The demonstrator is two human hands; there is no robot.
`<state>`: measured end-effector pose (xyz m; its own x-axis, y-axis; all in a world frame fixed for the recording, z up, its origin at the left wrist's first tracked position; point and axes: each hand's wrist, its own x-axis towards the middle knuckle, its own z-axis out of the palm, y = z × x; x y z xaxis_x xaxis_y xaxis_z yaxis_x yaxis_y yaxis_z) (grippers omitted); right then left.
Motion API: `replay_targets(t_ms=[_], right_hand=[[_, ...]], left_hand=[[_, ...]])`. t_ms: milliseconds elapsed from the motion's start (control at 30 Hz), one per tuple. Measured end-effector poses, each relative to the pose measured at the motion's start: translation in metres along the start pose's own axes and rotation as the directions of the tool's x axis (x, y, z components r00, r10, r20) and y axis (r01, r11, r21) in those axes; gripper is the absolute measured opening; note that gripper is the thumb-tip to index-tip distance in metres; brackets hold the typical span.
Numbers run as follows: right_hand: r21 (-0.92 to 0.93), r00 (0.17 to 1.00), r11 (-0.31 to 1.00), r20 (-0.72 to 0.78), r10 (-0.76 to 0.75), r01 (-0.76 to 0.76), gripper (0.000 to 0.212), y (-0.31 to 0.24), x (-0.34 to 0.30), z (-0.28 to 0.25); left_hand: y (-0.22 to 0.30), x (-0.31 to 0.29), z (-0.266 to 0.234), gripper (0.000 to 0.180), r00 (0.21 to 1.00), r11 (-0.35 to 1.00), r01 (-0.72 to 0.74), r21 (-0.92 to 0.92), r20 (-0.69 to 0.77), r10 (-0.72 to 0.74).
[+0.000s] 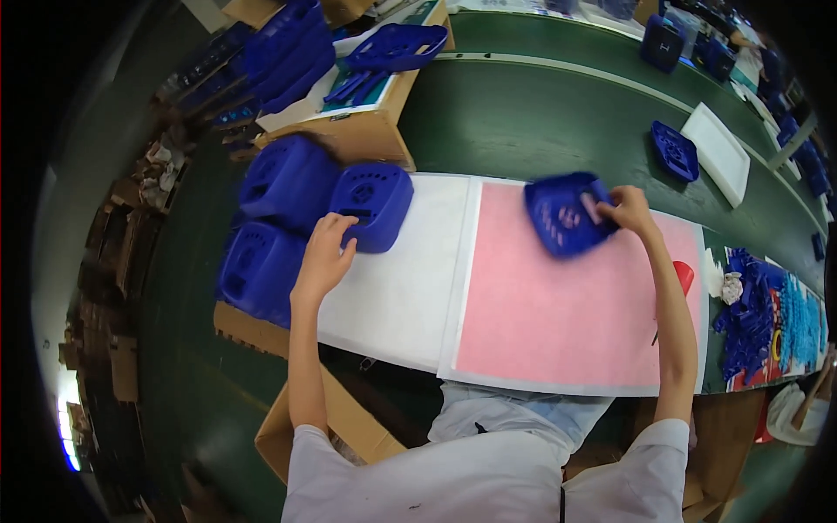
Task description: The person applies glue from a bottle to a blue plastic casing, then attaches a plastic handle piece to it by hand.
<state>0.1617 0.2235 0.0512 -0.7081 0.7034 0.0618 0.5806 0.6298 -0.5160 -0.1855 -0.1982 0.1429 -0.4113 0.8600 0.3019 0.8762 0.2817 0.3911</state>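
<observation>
My right hand (629, 211) grips the edge of a blue plastic shell (558, 228) with round and slotted holes, above the pink sheet (549, 322). Motion smears the shell a little. At the left, my left hand (327, 253) has its thumb and fingers apart, fingertips against the near-left side of a blue plastic housing (384, 196). That housing stands on the white sheet (410, 292). Stacked beside it are more blue housings (283, 179). Partly behind my right forearm lies a red-handled tool (684, 277).
Blue small parts (748, 318) and light blue strips (798, 327) lie at the right. A white tray (719, 157) and another blue shell (676, 150) rest on the green bench (540, 113). An open cardboard box (357, 418) stands below my left arm; further blue shells (397, 48) are beyond.
</observation>
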Motion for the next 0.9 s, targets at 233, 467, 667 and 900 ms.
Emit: replay_targets(t_ms=[233,467,667,900], right_hand=[[0.088,0.937,0.934,-0.021,0.350,-0.347,0.030,0.004,-0.007,0.004],[-0.050,0.995,0.998,-0.089,0.041,-0.046,0.024,-0.022,-0.088,-0.048],[-0.322,0.881,0.883,-0.437,0.183,-0.343,0.033,0.009,-0.171,-0.078],[-0.273,0.784,0.744,-0.347,0.515,-0.610,0.062,0.034,-0.197,-0.050]], left_hand=[[-0.059,0.003,0.025,0.047,0.980,0.952,-0.158,0.262,0.159,0.119],[-0.051,0.018,0.002,0.043,0.972,0.950,-0.186,0.250,0.187,0.141],[0.022,0.018,-0.051,0.050,0.935,0.907,-0.285,0.310,-0.119,0.335],[0.102,0.060,-0.013,0.039,0.965,0.862,-0.245,-0.445,-0.023,0.262]])
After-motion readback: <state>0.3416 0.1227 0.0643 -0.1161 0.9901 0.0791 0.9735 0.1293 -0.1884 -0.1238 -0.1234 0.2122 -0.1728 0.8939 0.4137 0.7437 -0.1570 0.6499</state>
